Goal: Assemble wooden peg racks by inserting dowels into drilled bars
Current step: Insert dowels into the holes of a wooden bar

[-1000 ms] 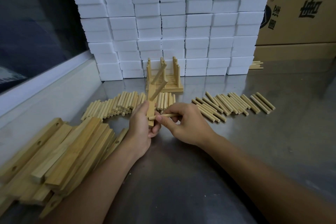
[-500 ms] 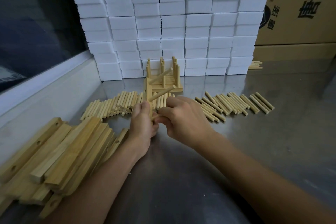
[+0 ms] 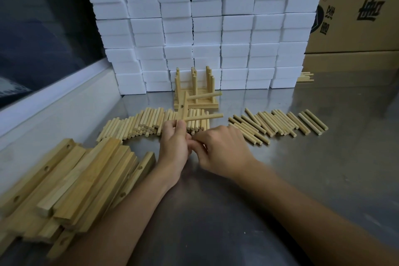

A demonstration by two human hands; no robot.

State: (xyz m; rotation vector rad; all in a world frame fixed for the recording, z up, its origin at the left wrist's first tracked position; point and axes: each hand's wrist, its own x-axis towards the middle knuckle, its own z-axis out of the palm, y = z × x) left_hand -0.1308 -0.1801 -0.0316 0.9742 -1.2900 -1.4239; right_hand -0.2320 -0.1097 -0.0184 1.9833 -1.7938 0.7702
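My left hand (image 3: 174,147) grips a drilled wooden bar (image 3: 183,107) near its lower end and holds it upright. Two dowels (image 3: 205,116) stick out of the bar to the right. My right hand (image 3: 220,149) is against the bar's lower end, its fingertips pinching a third dowel that is mostly hidden between the two hands. Loose dowels lie in a row behind the hands (image 3: 146,121) and in another row to the right (image 3: 278,122). Finished peg racks (image 3: 195,93) stand at the back.
A pile of drilled bars (image 3: 71,181) lies at the left on the steel table (image 3: 323,179). A wall of white foam blocks (image 3: 216,28) stands at the back. Cardboard boxes (image 3: 356,17) are at the back right, with a few dowels (image 3: 305,77) beside them.
The bar has turned so its two inserted dowels now point right instead of up and away. My right hand has pushed the third dowel in at the bar's lower end.
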